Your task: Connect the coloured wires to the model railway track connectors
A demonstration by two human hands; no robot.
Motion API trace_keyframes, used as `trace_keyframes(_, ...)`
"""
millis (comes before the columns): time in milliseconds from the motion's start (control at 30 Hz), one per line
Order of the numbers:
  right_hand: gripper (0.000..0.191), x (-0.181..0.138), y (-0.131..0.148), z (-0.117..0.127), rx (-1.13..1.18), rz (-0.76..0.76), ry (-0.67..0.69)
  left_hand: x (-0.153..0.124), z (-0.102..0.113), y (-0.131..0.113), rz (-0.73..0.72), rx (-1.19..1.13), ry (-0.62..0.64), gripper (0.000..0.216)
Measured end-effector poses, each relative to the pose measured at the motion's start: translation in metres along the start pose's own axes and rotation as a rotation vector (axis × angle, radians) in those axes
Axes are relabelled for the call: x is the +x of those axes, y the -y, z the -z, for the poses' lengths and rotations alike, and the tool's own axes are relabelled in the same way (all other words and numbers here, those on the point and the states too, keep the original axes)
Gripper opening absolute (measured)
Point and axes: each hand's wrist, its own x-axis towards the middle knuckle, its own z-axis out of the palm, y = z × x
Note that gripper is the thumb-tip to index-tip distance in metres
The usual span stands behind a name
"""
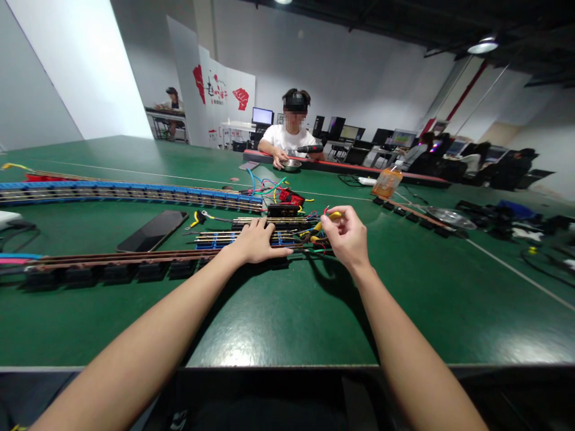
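Note:
My left hand (pixel 257 240) lies flat, fingers stretched out, pressing on a short blue rail strip with metal bars (pixel 215 238) on the green table (pixel 287 311). My right hand (pixel 347 234) hovers just to its right, fingers pinched round a yellow-sleeved wire end (pixel 333 215). Red, yellow, green and blue wires (pixel 314 230) tangle between the two hands. A black block (pixel 283 210) and a red part (pixel 290 196) sit just behind the strip.
A long blue rail (pixel 126 193) runs along the left, a brown rail (pixel 112 260) lies nearer. A dark phone (pixel 153 231), small pliers (pixel 197 218), an orange bottle (pixel 386 181) and a metal dish (pixel 449 216) lie around. Across the table a person (pixel 291 136) holds a bowl.

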Motion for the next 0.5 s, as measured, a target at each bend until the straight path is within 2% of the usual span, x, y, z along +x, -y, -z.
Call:
trace_keyframes(100, 0.040, -0.0028, -0.0020, -0.0027, 0.101, 0.031, 0.193, 0.0004, -0.0002, -0.0006, 0.002, 0.002, -0.007, 0.099)
trace_keyframes(167, 0.044, -0.0044, -0.0023, -0.0036, 0.119, 0.042, 0.262, 0.0006, 0.0000, -0.0012, 0.003, 0.004, -0.009, 0.098)
trace_keyframes(367, 0.055, -0.0051, -0.0020, -0.0020, -0.036, 0.133, 0.391, 0.0003, 0.0004, -0.0018, -0.006, 0.021, -0.021, 0.097)
trace_keyframes(500, 0.044, -0.0060, -0.0025, -0.0035, -0.107, 0.134, 0.393, 0.0003, -0.0003, -0.0012, -0.004, 0.029, -0.020, 0.097)
